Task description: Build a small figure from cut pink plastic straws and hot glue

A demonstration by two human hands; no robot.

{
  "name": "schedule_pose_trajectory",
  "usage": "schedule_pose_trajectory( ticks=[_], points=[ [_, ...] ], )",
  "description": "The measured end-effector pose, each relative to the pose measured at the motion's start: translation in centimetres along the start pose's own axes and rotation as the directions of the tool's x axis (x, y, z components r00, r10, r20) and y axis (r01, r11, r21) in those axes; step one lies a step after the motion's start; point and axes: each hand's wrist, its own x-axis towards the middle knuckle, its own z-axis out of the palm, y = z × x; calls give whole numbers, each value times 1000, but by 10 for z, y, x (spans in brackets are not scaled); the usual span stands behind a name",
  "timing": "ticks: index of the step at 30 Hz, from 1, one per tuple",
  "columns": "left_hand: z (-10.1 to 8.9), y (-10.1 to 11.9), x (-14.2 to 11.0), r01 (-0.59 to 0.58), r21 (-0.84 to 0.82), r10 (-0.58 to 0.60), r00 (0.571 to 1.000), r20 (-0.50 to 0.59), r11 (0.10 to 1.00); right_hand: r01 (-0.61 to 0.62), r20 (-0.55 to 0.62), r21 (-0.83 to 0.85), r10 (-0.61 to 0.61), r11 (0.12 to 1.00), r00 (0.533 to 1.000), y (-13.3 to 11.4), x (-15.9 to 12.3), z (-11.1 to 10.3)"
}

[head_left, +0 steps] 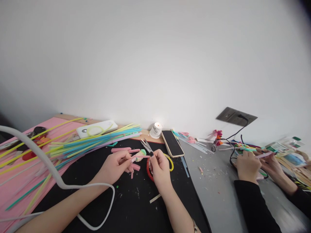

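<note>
A thin pink strip [144,156] stretches between my two hands above the black mat. Its left end is pinched in the closed fingers of my left hand [118,165]. My right hand [159,168] is closed on the other end with thumb and fingertips. Scissors [146,145] with a red handle loop lie behind and under my right hand, blades pointing away; whether that hand touches them I cannot tell. Short pink pieces [136,167] lie beside my left fingers. A small green-and-cream item [141,154] shows just behind the strip.
A lit candle in a white cup [155,130] and a phone [173,143] stand beyond my hands. At left are a bundle of coloured strips [97,142], a white power bank [97,128] and a white cable [48,158]. Another person's hands [249,166] work at right.
</note>
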Motion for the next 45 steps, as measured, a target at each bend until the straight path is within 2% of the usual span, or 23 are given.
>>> schedule_pose_trajectory(
  ticks=[3,7,17,21,25,27,30,32,34,38,41,45],
  points=[
    [0,4,-2,-68,0,68,996,49,998,-29,51,24,28,999,998,1,0,0],
    [0,10,-2,-63,34,61,997,53,997,-76,148,60,67,995,987,4,2,2],
    [-1,6,-2,-141,259,117,987,108,955,-35,113,43,30,998,993,6,1,3],
    [-4,7,-1,-134,275,140,990,-2,952,-46,149,68,36,997,988,3,0,5],
    [-5,12,-1,-90,59,99,981,-166,994,-47,240,-15,49,999,970,-3,-1,8],
    [-5,13,-2,-82,-23,77,979,-189,996,-64,302,-92,89,994,949,-5,-2,10],
    [-5,12,-2,-86,-13,82,976,-203,996,-90,345,-141,134,986,929,-4,-3,11],
    [-6,10,-1,-101,56,111,971,-212,993,-143,327,-84,163,986,931,-1,-2,10],
    [-8,9,0,-120,166,152,968,-198,979,-222,273,53,200,974,941,2,1,9],
    [-10,6,1,-191,368,237,968,-82,910,-325,195,348,271,880,943,5,7,6],
    [-8,6,0,-248,391,263,965,15,886,-345,189,452,290,823,938,4,8,4],
    [-6,11,-2,-235,360,227,972,66,903,-369,253,451,280,812,926,3,7,3]
  ],
)
